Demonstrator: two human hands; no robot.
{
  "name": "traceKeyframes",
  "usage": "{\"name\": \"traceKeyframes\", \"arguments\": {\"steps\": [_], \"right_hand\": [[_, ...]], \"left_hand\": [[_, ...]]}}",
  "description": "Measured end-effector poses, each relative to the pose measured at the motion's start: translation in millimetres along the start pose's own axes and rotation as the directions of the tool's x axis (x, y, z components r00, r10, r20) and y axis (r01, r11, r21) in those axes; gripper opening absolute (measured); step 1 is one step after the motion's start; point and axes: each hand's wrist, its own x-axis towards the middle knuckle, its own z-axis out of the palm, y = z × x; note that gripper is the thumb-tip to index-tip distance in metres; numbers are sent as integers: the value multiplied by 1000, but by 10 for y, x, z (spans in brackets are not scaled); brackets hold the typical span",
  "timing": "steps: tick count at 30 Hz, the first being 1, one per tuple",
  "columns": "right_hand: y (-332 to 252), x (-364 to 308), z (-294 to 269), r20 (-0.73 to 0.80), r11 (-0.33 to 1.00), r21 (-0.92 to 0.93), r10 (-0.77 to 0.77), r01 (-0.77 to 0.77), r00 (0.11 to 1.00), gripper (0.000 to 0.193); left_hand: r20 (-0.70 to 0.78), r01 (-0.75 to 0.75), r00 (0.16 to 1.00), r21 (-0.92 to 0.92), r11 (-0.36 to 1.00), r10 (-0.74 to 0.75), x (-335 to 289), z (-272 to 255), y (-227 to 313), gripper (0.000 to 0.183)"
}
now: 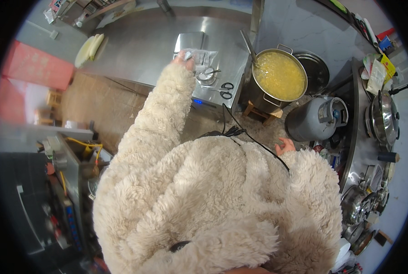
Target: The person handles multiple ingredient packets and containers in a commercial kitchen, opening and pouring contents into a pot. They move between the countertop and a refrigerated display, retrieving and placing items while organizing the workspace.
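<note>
My left hand (184, 60), arm stretched forward, is closed on a clear plastic bag (205, 58) over the steel worktop (135, 48). Beneath and behind the bag lies a flat silver metal plate (189, 39). Close by on the worktop are a small round metal container (207, 76) and black-handled scissors (226, 90). My right hand (285, 146) hangs low at my side, fingers loosely apart and nothing visible in them. It is nearest to a grey gas cylinder (311, 119). Fluffy cream sleeves cover both arms.
A large pot (280, 75) of yellow liquid stands on a wooden stool (263, 112), a long handle leaning from it. A dark lid (314, 68) rests behind. Black cables (254, 140) run before me. Pale vegetables (90, 49) lie far left; a shelf (356, 137) with pans lines the right.
</note>
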Motion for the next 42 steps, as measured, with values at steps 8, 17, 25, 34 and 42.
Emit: {"name": "traceKeyframes", "arguments": {"steps": [8, 17, 25, 34, 42], "right_hand": [[-72, 9, -57, 59, 998, 8, 60, -61, 996, 49], [-57, -16, -60, 43, 999, 1, 44, -44, 998, 48], [-86, -29, -66, 31, 999, -4, 45, -45, 998, 47], [-90, -24, -69, 62, 999, -6, 47, -47, 997, 48], [-104, -47, -62, 47, 998, -7, 55, -55, 997, 49]], "left_hand": [[-54, 4, 998, -99, 995, -10, 6, 76, -22, 30], [-66, -50, 997, -149, 988, 41, 1, 111, -73, 29], [-78, -4, 997, -102, 995, -4, 52, 78, -63, 28], [-96, -201, 977, -125, 972, 190, 118, 21, -77, 30], [-70, 30, 997, -166, 986, -42, 215, 17, -25, 32]]}}
